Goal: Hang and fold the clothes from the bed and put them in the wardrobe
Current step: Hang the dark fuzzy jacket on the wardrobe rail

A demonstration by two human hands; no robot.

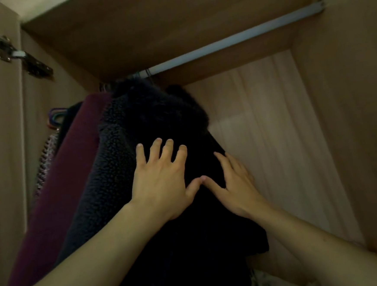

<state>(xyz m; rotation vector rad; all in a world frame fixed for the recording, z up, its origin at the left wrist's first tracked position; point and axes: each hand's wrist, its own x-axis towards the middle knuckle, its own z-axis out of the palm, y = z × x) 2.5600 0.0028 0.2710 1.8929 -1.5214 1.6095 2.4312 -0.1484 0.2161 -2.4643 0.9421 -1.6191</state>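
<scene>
Inside the light brown wooden wardrobe (349, 107), viewed from below. A white metal hanging rail (231, 41) runs across under the top panel.

Black, dark-looking garment (201, 232) hangs at the right end of the row of clothes; fabric reads almost flat black in the dim light, lower edge loose and uneven, and its hanger is hidden. Just left of it, touching, a dark navy fleece jacket with nubby, curly pile (108, 171). Next left, a plum-coloured smooth garment (58, 187), then a sliver of grey patterned knit (46, 158). Coloured plastic hangers (56, 117) show near the wardrobe's left wall. Metal door hinge (18, 57) sits at upper left.

Left hand (161, 185) lies flat on the black garment, fingers spread, palm pressed to the cloth. Right hand (233, 184) lies flat beside it, fingers extended along the garment's right edge. Thumb tips of both hands meet. Neither grip pinches anything; both are splayed against the fabric.

Pale crumpled fabric (268, 281) is visible at the bottom, below the black garment.
</scene>
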